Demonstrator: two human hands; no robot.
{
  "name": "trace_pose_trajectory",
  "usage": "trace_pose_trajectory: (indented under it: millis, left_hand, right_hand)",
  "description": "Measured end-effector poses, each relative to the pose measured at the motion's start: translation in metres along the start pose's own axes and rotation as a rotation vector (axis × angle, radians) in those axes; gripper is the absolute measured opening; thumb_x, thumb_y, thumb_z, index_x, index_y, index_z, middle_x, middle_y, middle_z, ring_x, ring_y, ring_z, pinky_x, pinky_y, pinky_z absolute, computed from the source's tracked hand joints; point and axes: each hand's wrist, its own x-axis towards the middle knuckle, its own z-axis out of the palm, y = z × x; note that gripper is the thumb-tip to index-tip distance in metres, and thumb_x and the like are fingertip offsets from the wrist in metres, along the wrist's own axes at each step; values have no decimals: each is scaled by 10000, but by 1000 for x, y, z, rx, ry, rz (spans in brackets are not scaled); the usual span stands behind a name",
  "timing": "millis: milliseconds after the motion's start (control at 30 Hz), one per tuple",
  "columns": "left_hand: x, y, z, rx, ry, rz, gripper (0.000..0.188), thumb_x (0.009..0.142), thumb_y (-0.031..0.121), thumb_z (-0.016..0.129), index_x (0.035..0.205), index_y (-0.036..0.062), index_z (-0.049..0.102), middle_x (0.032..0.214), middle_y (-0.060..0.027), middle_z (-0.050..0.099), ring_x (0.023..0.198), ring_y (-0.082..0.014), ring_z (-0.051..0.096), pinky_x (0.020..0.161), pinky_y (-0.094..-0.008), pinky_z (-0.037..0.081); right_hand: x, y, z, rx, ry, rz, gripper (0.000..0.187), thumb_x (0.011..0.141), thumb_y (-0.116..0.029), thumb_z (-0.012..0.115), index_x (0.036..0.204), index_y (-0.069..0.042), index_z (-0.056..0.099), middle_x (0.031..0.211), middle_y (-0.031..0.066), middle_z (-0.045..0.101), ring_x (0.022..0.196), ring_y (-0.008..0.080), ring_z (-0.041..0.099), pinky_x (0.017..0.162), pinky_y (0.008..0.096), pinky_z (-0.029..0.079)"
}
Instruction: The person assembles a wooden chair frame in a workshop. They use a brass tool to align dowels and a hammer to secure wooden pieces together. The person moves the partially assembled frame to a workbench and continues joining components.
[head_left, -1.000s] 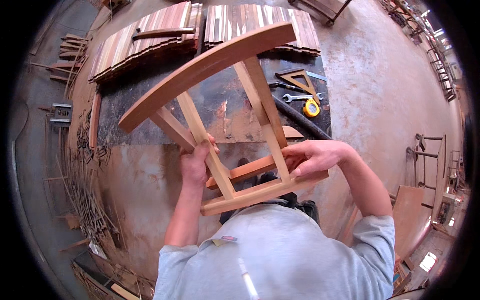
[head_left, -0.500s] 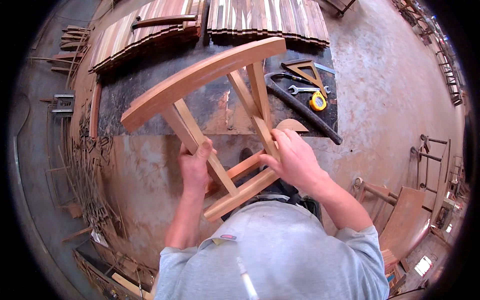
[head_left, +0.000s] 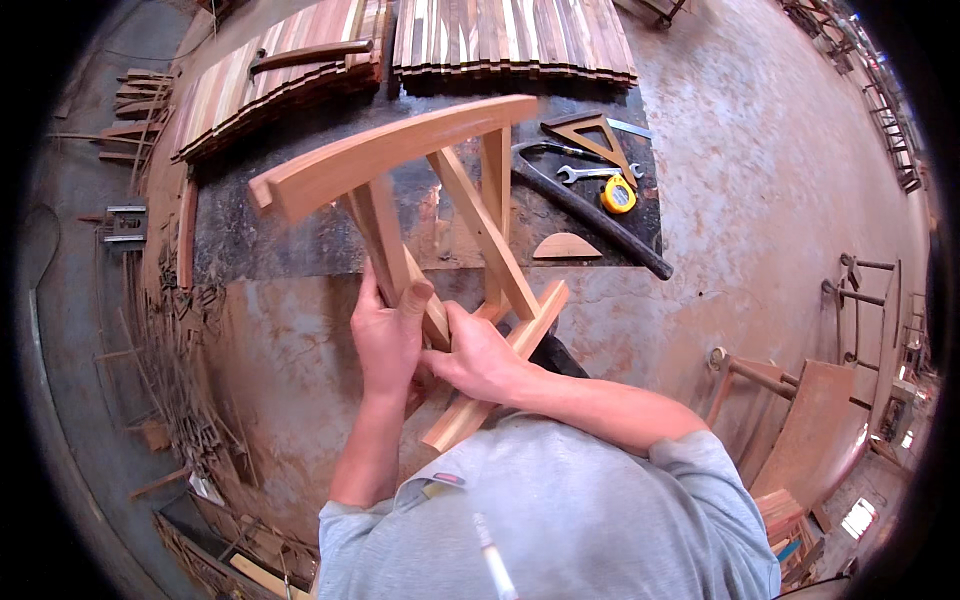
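Note:
A wooden frame (head_left: 400, 153) with a curved top rail, slanting struts and a straight lower rail (head_left: 535, 325) is held up in front of me, tilted. My left hand (head_left: 386, 340) is closed round the left-hand struts, its thumb on the near side. Just beside it, my right hand (head_left: 482, 352) grips the same struts lower down, with its forearm reaching across over the lower rail. Part of its fingers is hidden behind the wood. The frame's far right struts (head_left: 495, 180) stand free of both hands.
On the dark worktable (head_left: 240, 240) lie a hammer (head_left: 590, 208), a wrench (head_left: 588, 174), a yellow tape measure (head_left: 618, 195), a wooden set square (head_left: 595, 135) and a half-round wooden piece (head_left: 566, 246). Stacked slats (head_left: 515, 45) fill its far side, another hammer (head_left: 315, 57) on them.
My right hand has left the frame's right-hand struts and moved left to the struts beside my left hand. The frame has turned somewhat, and the view has shifted slightly.

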Motion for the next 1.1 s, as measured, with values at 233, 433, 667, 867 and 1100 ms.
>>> trace_pose_trajectory:
  millis: [233, 433, 667, 867, 1100]
  left_hand:
    - [0, 1, 5, -1, -88, 15, 788, 815, 413, 736, 1361, -55, 414, 997, -53, 642, 875, -91, 570, 765, -250, 503]
    - [4, -3, 1, 118, -41, 59, 710, 829, 316, 751, 1340, -61, 434, 1023, -84, 653, 895, -118, 599, 775, -265, 509]
    - [4, 12, -9, 145, -83, 11, 532, 855, 315, 721, 1204, -26, 508, 1056, -82, 628, 867, -139, 610, 734, -276, 511]
    - [-17, 29, -22, 19, -155, -55, 494, 856, 392, 704, 1108, 5, 529, 875, -33, 609, 701, -91, 574, 565, -251, 470]
    - [-17, 40, -34, 531, -212, 25, 414, 791, 279, 766, 1001, -34, 596, 764, -127, 671, 688, -144, 650, 600, -306, 522]
  right_hand:
    - [0, 19, 5, 213, 109, -59, 261, 891, -218, 610, 952, 24, 533, 747, 130, 617, 670, 197, 620, 602, 342, 497]
    - [5, 12, -8, 341, -97, 116, 317, 892, -256, 592, 969, 48, 544, 797, 207, 634, 746, 296, 636, 695, 406, 498]
    - [6, -12, -23, 172, -11, -102, 283, 895, -222, 557, 911, 57, 514, 780, 231, 624, 741, 319, 636, 672, 421, 481]
    - [8, -25, -27, 172, -103, -103, 281, 890, -222, 550, 910, 56, 514, 747, 210, 619, 685, 296, 631, 636, 417, 486]
    - [5, -22, -48, 244, -397, 77, 296, 879, -252, 582, 949, 34, 553, 675, 84, 589, 565, 153, 574, 487, 324, 455]
